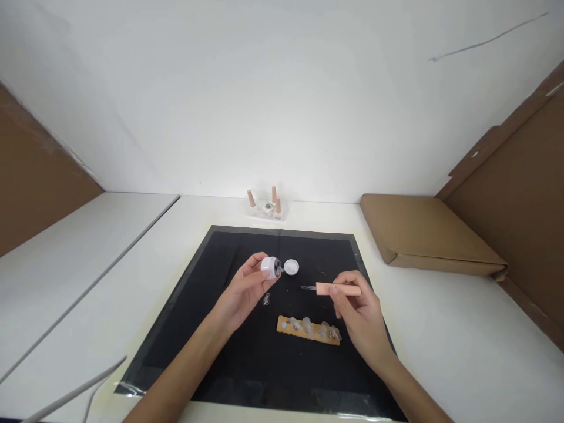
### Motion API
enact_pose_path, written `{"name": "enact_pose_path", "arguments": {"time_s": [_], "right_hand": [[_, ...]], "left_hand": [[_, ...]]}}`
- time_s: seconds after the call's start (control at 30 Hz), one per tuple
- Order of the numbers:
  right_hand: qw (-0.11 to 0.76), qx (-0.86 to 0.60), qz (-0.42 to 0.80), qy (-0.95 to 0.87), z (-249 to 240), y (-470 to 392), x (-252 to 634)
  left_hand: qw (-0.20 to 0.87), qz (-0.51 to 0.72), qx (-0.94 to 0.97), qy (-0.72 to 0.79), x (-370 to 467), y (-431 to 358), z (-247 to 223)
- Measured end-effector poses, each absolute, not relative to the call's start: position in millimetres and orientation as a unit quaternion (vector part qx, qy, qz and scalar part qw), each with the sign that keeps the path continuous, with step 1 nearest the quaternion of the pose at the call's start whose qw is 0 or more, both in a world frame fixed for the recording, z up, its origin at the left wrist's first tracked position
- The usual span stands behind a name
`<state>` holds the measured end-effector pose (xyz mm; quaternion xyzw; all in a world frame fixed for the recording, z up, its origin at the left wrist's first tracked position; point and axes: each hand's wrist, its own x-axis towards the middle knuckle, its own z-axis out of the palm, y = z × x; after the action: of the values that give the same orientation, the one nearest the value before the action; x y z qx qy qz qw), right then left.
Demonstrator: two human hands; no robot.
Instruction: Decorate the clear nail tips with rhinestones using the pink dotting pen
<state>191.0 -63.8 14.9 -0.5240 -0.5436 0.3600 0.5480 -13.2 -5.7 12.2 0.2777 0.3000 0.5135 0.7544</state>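
Note:
My left hand [249,285] holds a small white jar [269,267] tilted to the right, its dark opening facing a round white lid [291,267] that lies on the black mat [247,364]. Between the fingers of my right hand [359,308] is a peach-handled brush [337,289], lying level with its thin tip pointing left toward the jar, some distance from it. Below the hands, a tan strip [286,325] carries several translucent pieces. A small clear item [267,298] rests on the mat under my left hand.
At the back stands a clear tray [264,215] with several peach-capped bottles. A flat brown cardboard box [423,229] lies at the right. Thin grey rods [79,390] show at the lower left. Cardboard panels flank both sides, with a white wall behind.

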Motion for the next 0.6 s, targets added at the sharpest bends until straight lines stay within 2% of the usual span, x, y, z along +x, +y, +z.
{"name": "enact_pose_path", "arguments": {"time_s": [0.2,0.4,0.6], "right_hand": [[0.558,-0.518,0.359,-0.539,15.5,-63.6,192.2],[0.553,-0.522,0.358,-0.542,12.7,-63.1,193.4],[0.553,-0.521,0.360,-0.541,11.9,-62.7,194.0]], "left_hand": [[0.693,0.516,0.328,0.381,-22.9,4.5,13.7],[0.560,0.409,0.500,0.518,-33.9,16.1,4.5],[0.445,0.344,0.618,0.549,-39.5,24.6,-16.2]]}}
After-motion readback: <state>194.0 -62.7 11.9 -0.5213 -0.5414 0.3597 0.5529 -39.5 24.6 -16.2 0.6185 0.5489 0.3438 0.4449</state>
